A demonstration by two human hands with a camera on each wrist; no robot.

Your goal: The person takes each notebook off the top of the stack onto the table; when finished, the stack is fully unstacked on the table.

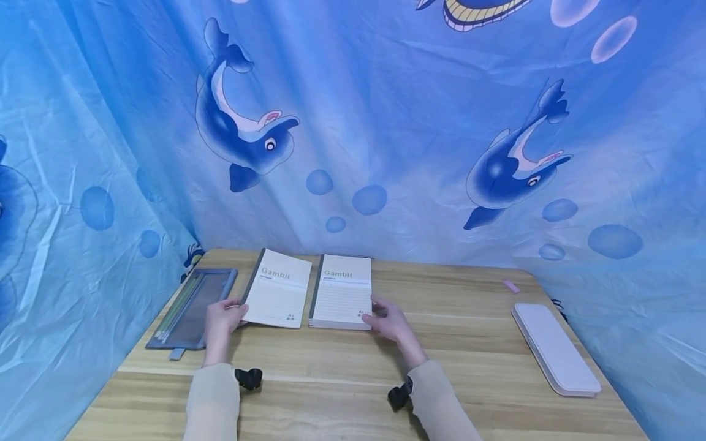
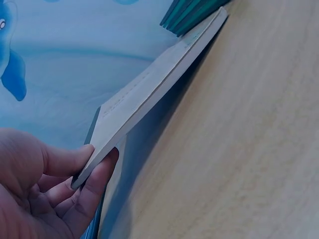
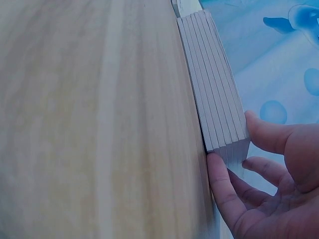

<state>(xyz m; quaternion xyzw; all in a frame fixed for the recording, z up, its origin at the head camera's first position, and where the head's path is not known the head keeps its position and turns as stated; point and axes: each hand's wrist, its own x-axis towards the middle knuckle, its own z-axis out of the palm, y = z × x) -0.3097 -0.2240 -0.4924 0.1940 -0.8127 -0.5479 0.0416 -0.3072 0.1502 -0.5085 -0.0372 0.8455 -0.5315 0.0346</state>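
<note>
My left hand (image 1: 222, 320) pinches the lower left corner of a cream notebook (image 1: 278, 291) with a dark spine and "Gambit" on its cover. In the left wrist view the thumb lies on top of this notebook (image 2: 144, 94), fingers beneath, and its held side is raised off the table. To its right sits a stack of matching notebooks (image 1: 343, 288), spines to the left. My right hand (image 1: 390, 320) grips the near right corner of that stack. The right wrist view shows the thumb at the top edge of the stacked notebooks (image 3: 212, 84) and the fingers along the side and bottom.
A grey mesh pencil pouch (image 1: 193, 309) with long thin items inside lies at the table's left, close by the left hand. Far right is a white case (image 1: 556, 349), with a small pink piece (image 1: 511, 286) behind it. A blue dolphin-print curtain (image 1: 353, 122) surrounds the wooden table (image 1: 320, 392).
</note>
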